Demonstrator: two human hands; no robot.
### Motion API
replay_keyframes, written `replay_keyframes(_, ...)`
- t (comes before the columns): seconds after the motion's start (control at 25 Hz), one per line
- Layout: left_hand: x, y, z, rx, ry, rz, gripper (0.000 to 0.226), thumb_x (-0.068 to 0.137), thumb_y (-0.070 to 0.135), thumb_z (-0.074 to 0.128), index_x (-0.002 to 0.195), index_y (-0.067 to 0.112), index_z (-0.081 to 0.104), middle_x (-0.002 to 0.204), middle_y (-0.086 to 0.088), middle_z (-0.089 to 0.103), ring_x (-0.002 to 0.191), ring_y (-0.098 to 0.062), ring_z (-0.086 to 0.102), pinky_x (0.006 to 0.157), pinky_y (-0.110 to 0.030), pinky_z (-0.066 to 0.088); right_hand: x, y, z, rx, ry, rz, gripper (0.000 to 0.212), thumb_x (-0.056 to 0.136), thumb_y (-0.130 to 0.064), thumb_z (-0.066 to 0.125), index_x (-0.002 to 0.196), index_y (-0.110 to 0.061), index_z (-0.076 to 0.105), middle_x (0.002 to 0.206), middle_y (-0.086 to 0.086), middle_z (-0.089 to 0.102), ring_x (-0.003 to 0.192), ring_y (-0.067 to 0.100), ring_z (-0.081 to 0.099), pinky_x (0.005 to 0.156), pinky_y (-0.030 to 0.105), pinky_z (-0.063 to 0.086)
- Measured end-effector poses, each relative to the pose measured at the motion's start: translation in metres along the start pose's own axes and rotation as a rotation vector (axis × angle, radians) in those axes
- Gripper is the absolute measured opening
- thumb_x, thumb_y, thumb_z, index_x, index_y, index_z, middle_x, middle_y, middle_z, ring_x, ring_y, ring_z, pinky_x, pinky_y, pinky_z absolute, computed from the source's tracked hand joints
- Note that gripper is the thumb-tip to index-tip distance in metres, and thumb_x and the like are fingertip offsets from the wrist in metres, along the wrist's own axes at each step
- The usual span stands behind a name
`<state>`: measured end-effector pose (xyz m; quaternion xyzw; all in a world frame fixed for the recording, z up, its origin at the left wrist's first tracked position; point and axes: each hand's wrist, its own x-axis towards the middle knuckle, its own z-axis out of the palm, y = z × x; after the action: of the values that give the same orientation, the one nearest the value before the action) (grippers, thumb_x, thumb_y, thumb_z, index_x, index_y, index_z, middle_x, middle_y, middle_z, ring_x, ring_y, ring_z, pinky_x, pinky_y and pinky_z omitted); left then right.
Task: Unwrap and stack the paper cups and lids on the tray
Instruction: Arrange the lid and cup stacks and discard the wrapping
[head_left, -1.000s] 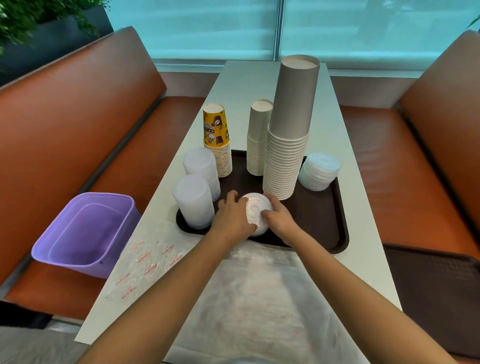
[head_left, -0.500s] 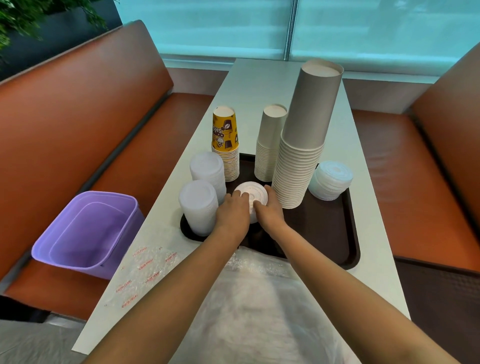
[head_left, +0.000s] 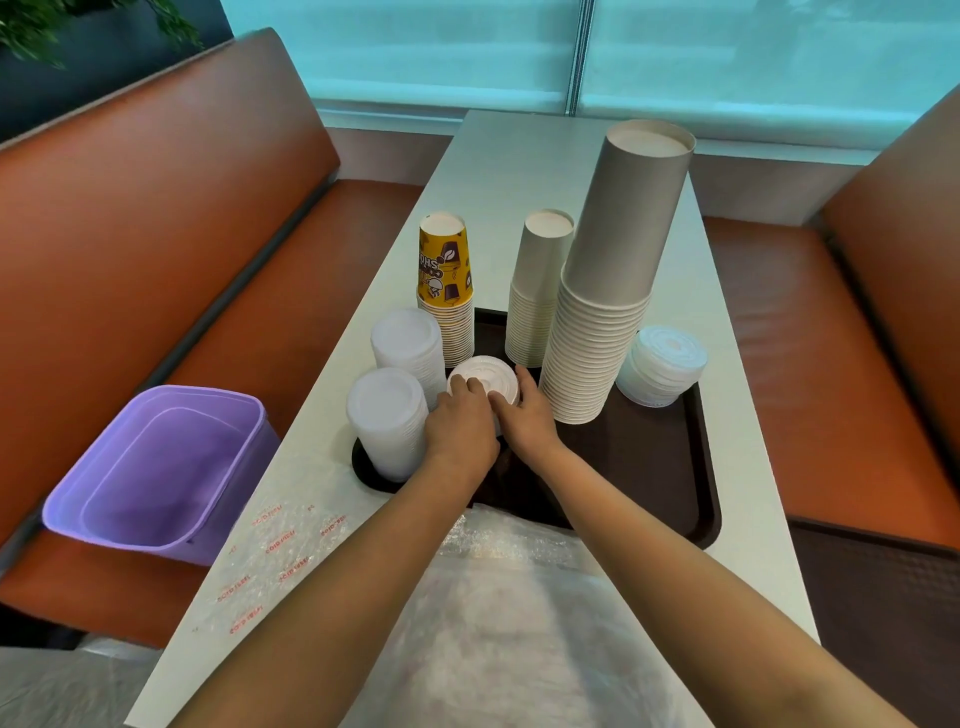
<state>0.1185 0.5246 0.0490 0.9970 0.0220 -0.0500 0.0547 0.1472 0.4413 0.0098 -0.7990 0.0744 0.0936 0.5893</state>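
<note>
Both hands have carried the white lid stack (head_left: 483, 371) further up the brown tray (head_left: 696, 467): a second ago it sat near the tray's near edge, and now it stands just left of centre in the frame, tucked between the two translucent lid stacks (head_left: 402, 384) on its left and the tall grey cup stack (head_left: 605, 312) on its right. The left hand (head_left: 460, 426) lies over the stack's near-left side with fingers resting on its top, and the right hand (head_left: 527, 410) cups its right side, so both are grasping the lids, not letting go. This looks like the placing step nearly done; the lids seem to be on the tray, though the hands hide the stack's base. Behind it stand the yellow printed cups (head_left: 445, 291) and a slimmer white cup stack (head_left: 537, 296), so the gap is tight and the tall grey stack, touching or just beside the right hand, could be knocked as the hands withdraw. Another lid pile (head_left: 662, 364) sits at the tray's right edge. Crumpled plastic wrap (head_left: 514, 613) covers the table (head_left: 519, 161) at lower centre, and a purple bin (head_left: 156, 467) waits at lower left.
</note>
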Motion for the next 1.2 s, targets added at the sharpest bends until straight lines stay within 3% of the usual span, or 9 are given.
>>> replay_keyframes(0.2,-0.008,0.005,-0.013,-0.051,-0.018,-0.017,0.07,0.088,0.019,0.062,0.144,0.006,0.022,0.149,-0.014,0.021,0.119,-0.028,0.05,0.092,-0.031,0.047,-0.028,0.008,-0.012,0.058,0.061,0.01,0.054,0.097,-0.019,0.05,0.146,-0.009,0.031,0.15,0.009,0.036,0.137,0.022,0.036,0.114,0.035,0.029)
replay_keyframes(0.32,-0.022,0.017,-0.03,-0.111,0.039,0.052,0.064,0.089,0.022,0.062,0.143,0.014,0.028,0.148,-0.009,0.027,0.125,-0.028,0.045,0.094,-0.035,0.047,-0.054,0.02,-0.036,0.041,0.107,-0.081,0.041,0.095,-0.013,0.053,0.135,-0.008,0.047,0.13,0.009,0.055,0.111,0.016,0.055,0.092,0.021,0.045)
replay_keyframes(0.44,-0.031,0.04,-0.043,-0.315,0.064,0.188,0.046,0.091,0.021,0.056,0.135,0.016,0.044,0.139,-0.005,0.043,0.122,-0.024,0.048,0.095,-0.035,0.045,-0.06,0.027,-0.077,-0.033,0.264,-0.167,0.031,0.091,-0.006,0.054,0.122,-0.006,0.056,0.113,0.009,0.063,0.088,0.011,0.058,0.071,0.006,0.041)
replay_keyframes(0.6,-0.029,0.079,-0.031,-0.519,-0.024,0.385,0.046,0.094,0.023,0.052,0.137,0.013,0.043,0.144,-0.005,0.039,0.13,-0.023,0.04,0.104,-0.033,0.034,-0.033,0.022,-0.143,-0.142,0.494,-0.19,0.029,0.09,-0.003,0.049,0.118,-0.005,0.058,0.118,0.012,0.056,0.096,0.02,0.053,0.08,0.015,0.036)
replay_keyframes(0.76,-0.012,0.136,-0.022,-0.558,-0.151,0.478,0.048,0.1,0.022,0.039,0.146,0.011,0.028,0.157,-0.006,0.016,0.143,-0.022,0.018,0.115,-0.033,0.018,-0.001,0.017,-0.197,-0.15,0.543,-0.11,0.03,0.093,-0.007,0.045,0.121,-0.007,0.055,0.127,0.011,0.049,0.108,0.021,0.051,0.085,0.02,0.036)
replay_keyframes(0.84,0.012,0.163,-0.023,-0.589,-0.123,0.456,0.046,0.102,0.02,0.034,0.146,0.01,0.027,0.156,-0.007,0.016,0.143,-0.023,0.019,0.115,-0.034,0.021,0.014,0.025,-0.209,-0.127,0.525,-0.006,0.032,0.095,-0.011,0.043,0.126,-0.006,0.053,0.13,0.011,0.049,0.113,0.021,0.049,0.086,0.02,0.035)
replay_keyframes(0.96,0.051,0.198,-0.022,-0.637,-0.131,0.334,0.047,0.102,0.019,0.032,0.147,0.01,0.024,0.155,-0.009,0.016,0.142,-0.026,0.017,0.114,-0.034,0.021,0.033,0.041,-0.22,-0.075,0.454,0.099,0.039,0.097,-0.019,0.043,0.133,-0.006,0.047,0.134,0.012,0.051,0.11,0.024,0.052,0.099,0.036,0.042)
replay_keyframes(1.04,0.069,0.214,-0.017,-0.648,-0.179,0.171,0.05,0.101,0.02,0.034,0.148,0.012,0.018,0.157,-0.01,0.009,0.143,-0.032,0.009,0.114,-0.038,0.018,0.044,0.045,-0.227,-0.053,0.392,0.11,0.045,0.098,-0.024,0.042,0.14,-0.009,0.04,0.141,0.012,0.047,0.119,0.025,0.05,0.106,0.044,0.039)
replay_keyframes(1.2,0.085,0.225,0.001,-0.617,-0.21,-0.088,0.063,0.099,0.027,0.039,0.15,0.016,0.005,0.158,-0.01,-0.003,0.142,-0.041,-0.002,0.116,-0.049,0.013,0.059,0.048,-0.233,-0.031,0.216,0.116,0.054,0.098,-0.025,0.046,0.147,-0.012,0.029,0.148,0.011,0.038,0.132,0.023,0.042,0.111,0.042,0.034)
